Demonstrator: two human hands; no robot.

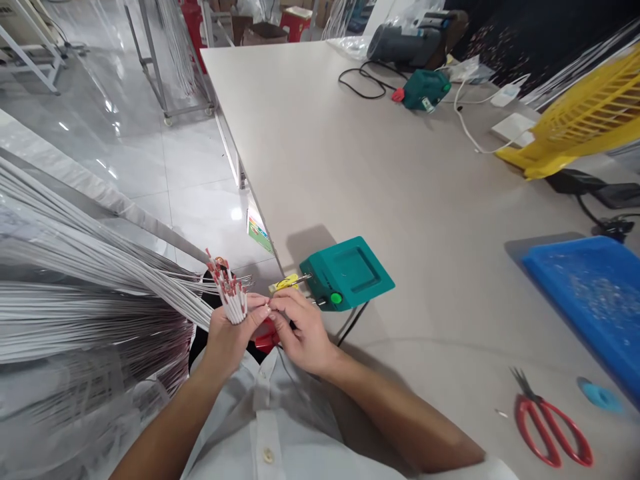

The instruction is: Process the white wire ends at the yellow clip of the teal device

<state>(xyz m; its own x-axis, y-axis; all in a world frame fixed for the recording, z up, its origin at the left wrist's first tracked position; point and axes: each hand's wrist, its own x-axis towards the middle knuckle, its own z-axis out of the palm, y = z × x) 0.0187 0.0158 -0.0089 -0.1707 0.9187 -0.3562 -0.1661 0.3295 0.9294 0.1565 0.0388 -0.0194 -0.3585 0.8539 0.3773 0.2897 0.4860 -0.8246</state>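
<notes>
My left hand is closed around a bundle of white wires whose upright ends are tipped in red. The rest of the wires trail off to the left. My right hand has thumb and fingers pinched close to the left fingertips, at the bundle's side. What sits between the right fingertips is too small to make out. Just beyond the right hand stands a green box with a green button and metal prongs. A yellow piece lies against the prongs. Something red shows below the hands.
Red-handled scissors and a blue tape roll lie at right, near a blue tray. A yellow fan stands behind. Another green box and a grey motor are at the table's far end.
</notes>
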